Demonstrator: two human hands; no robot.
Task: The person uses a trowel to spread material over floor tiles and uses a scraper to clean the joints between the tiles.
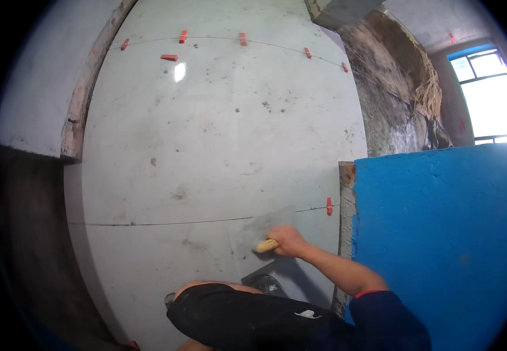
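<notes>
My right hand [288, 240] is closed round the yellowish wooden handle of a flat finishing trowel [267, 245]. Its wide grey metal blade lies low over the large pale floor tiles [206, 146], close to the dark seam between two of them. Grey smears and dust mark the tile around the blade. A red levelling wedge [329, 206] sits in that same seam, to the right of my hand. My left hand is out of sight.
Several red wedges, such as one at the far seam [242, 39], stand along the tile joints; a loose wedge [169, 58] lies nearby. A blue wall [440, 234] borders the right side. My shoe [268, 285] rests just behind the trowel. Rough rubble ground [390, 99] lies far right.
</notes>
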